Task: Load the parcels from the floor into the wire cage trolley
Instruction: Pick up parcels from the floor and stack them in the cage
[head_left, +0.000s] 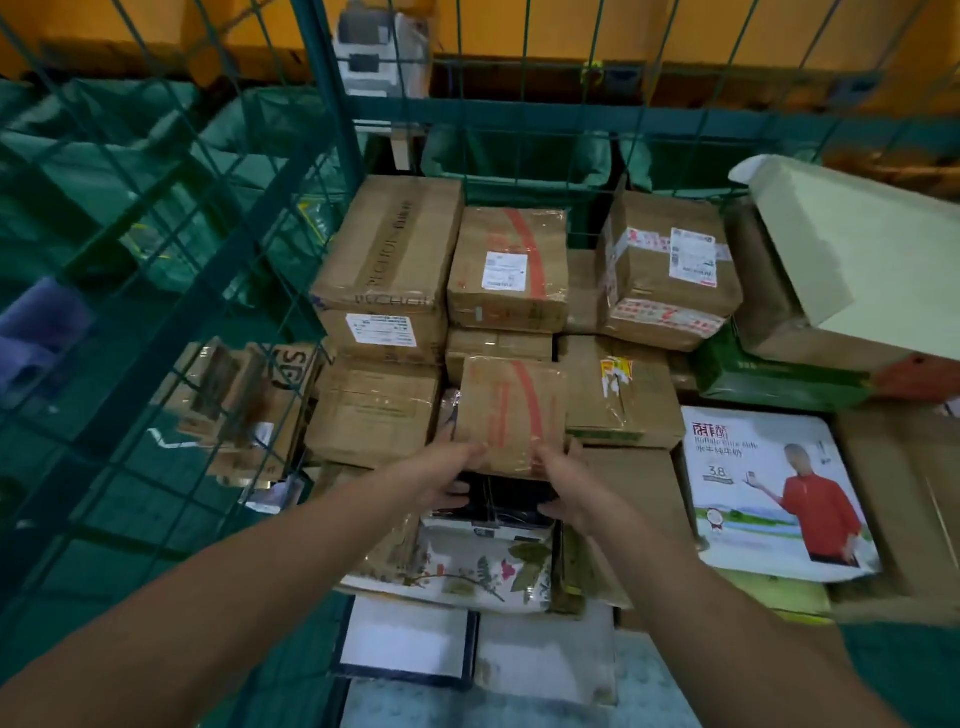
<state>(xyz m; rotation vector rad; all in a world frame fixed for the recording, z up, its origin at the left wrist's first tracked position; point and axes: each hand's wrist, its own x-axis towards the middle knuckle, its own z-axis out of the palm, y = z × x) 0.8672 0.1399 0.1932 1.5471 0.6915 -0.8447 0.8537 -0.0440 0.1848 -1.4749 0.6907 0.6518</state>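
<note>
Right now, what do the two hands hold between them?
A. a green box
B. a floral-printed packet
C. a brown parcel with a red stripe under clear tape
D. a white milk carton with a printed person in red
C: the left hand and the right hand grip the near edge of the brown red-striped parcel, above the stacked boxes inside the wire cage trolley.

Frame centre: left hand (447, 470) and right hand (563, 480) grip the near edge of a red-striped brown parcel (511, 413), inside the green wire cage (332, 104) among stacked boxes.
</note>
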